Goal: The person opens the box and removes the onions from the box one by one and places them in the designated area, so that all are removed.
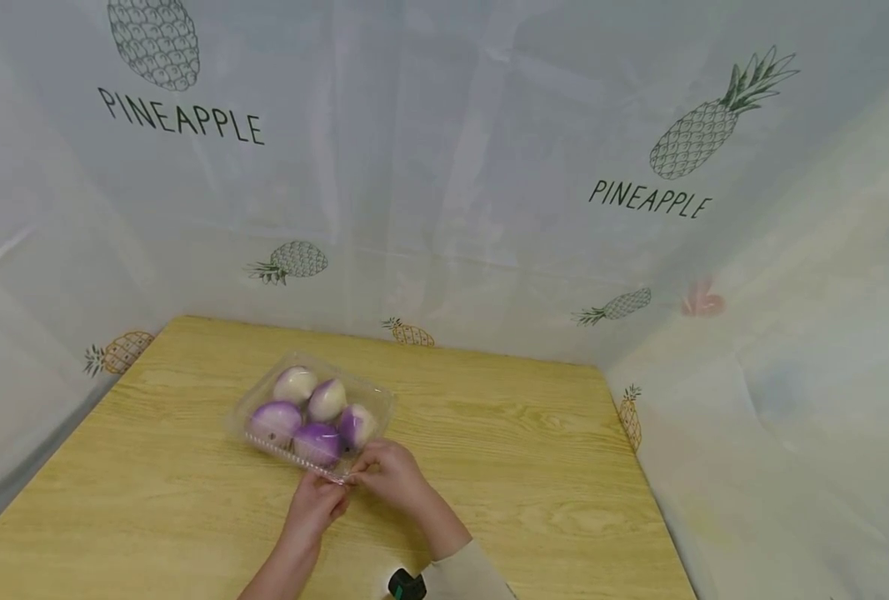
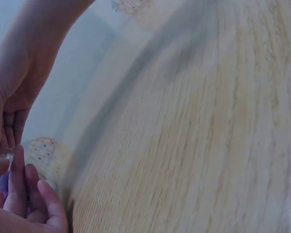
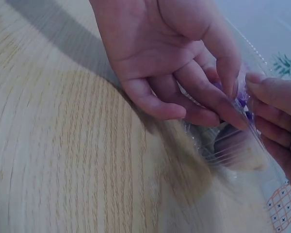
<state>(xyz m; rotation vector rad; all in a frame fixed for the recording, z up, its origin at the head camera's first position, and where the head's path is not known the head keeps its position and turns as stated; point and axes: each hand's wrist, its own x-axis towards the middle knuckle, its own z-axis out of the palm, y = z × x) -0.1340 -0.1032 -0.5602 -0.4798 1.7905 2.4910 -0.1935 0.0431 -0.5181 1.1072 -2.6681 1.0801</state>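
A clear plastic clamshell box (image 1: 285,452) lies on the wooden table, holding several round, glossy, purple-and-white vegetables (image 1: 318,444) that look like turnips. My left hand (image 1: 315,505) pinches the box's edge at its near right corner. Close beside it, my right hand (image 1: 393,473) pinches the same corner with thumb and fingers. In the right wrist view, fingertips of both hands meet at the thin plastic rim, and one dark purple vegetable (image 3: 233,148) shows through the ridged wall. The left wrist view catches both hands at its left edge, with the box mostly hidden behind fingers.
The wood-grain table (image 1: 519,467) extends to the right of the box and in front of it. A pale curtain (image 1: 444,183) printed with pineapples hangs behind and along the sides. A small black device (image 1: 407,585) sits by the right sleeve.
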